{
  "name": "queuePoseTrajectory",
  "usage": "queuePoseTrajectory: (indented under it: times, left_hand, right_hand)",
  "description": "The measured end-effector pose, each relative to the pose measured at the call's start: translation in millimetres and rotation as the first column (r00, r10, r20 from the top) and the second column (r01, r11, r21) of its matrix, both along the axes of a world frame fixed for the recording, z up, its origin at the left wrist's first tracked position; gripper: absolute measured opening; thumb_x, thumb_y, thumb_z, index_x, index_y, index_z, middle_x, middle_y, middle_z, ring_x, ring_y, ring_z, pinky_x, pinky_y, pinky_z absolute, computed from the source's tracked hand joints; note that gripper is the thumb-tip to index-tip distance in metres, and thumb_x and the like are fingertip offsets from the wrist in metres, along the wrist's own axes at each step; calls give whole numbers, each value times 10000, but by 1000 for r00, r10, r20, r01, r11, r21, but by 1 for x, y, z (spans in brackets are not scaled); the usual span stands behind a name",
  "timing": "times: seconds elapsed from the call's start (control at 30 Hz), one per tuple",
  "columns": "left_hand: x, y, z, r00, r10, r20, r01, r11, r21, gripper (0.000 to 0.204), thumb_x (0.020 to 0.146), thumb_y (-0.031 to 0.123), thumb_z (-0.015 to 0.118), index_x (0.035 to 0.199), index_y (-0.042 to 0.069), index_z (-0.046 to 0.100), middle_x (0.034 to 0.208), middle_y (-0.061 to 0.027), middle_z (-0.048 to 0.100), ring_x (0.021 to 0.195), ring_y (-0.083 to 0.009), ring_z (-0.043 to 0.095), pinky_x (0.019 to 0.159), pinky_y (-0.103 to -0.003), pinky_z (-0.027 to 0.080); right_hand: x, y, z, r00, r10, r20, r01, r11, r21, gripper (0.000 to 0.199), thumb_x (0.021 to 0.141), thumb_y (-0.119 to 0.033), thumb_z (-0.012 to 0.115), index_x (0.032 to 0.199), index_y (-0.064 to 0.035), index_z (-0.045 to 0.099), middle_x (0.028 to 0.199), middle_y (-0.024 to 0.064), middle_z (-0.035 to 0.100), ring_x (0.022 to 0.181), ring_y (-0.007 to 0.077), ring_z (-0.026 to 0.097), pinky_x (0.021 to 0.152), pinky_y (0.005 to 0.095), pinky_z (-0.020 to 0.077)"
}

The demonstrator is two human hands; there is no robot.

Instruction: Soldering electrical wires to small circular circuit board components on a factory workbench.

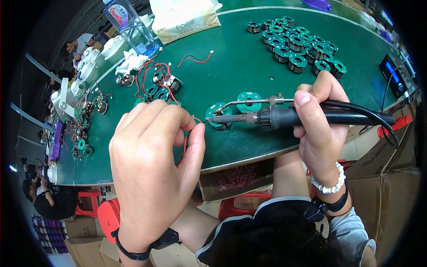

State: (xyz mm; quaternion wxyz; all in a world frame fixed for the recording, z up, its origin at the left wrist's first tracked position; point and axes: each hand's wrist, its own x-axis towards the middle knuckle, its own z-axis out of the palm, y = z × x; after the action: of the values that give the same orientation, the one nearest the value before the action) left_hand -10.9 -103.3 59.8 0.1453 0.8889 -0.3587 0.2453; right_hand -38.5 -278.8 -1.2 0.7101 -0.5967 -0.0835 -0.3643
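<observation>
Fingers (195, 133) of the left hand (151, 164) pinch a thin, limp red wire (184, 147); right hand (318, 122) clenches the stiff soldering iron (267, 117) by its insulated handle near the worktop's (240, 66) front edge.

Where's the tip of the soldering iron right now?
In the head view, the soldering iron in the right hand points left, its tip beside the left hand's thumb, over a green round coil near the table's front edge.

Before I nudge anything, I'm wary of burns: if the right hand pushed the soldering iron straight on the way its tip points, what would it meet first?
Probably the left hand's fingertips pinching the red wire; depth is unclear.
</observation>
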Motion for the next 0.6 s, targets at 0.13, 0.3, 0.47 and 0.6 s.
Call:
queuePoseTrajectory:
  times: [0.13, 0.3, 0.47, 0.6]
  left_hand:
    - [0, 1, 1, 1000, 5, 1, -5, 1000, 3, 122, 604, -60, 614, 615, -5, 505, 561, -69, 481, 497, -143, 457, 459, -237, 340]
    - [-1, 2, 1, 1000, 16, 0, -16, 1000, 7, 117, 603, -57, 614, 619, -7, 509, 563, -69, 482, 499, -144, 460, 462, -237, 342]
    - [-6, 3, 3, 1000, -2, -6, 2, 1000, -3, 111, 603, -62, 606, 617, -7, 511, 566, -67, 487, 498, -154, 457, 463, -243, 338]
    - [-46, 8, 11, 992, -95, -88, 94, 995, -15, 143, 537, -28, 633, 627, 23, 534, 577, -50, 507, 514, -184, 460, 486, -264, 329]
  right_hand:
    - [-2, 2, 3, 1000, 22, -21, -20, 994, 106, 250, 720, 9, 567, 591, -62, 364, 546, -41, 364, 498, 20, 318, 468, 178, 281]
    - [-3, 2, 3, 999, 42, 1, -41, 991, 131, 250, 737, -26, 573, 617, -72, 359, 543, -35, 392, 450, 22, 334, 441, 173, 283]
    - [-5, -7, -3, 997, -70, 10, 67, 978, 200, 233, 766, -74, 568, 647, -91, 369, 560, -16, 438, 415, 21, 353, 388, 153, 279]
    - [-6, -6, 2, 994, -111, 19, 101, 951, 293, 223, 774, -73, 563, 660, -96, 373, 564, -13, 442, 414, 19, 355, 372, 138, 274]
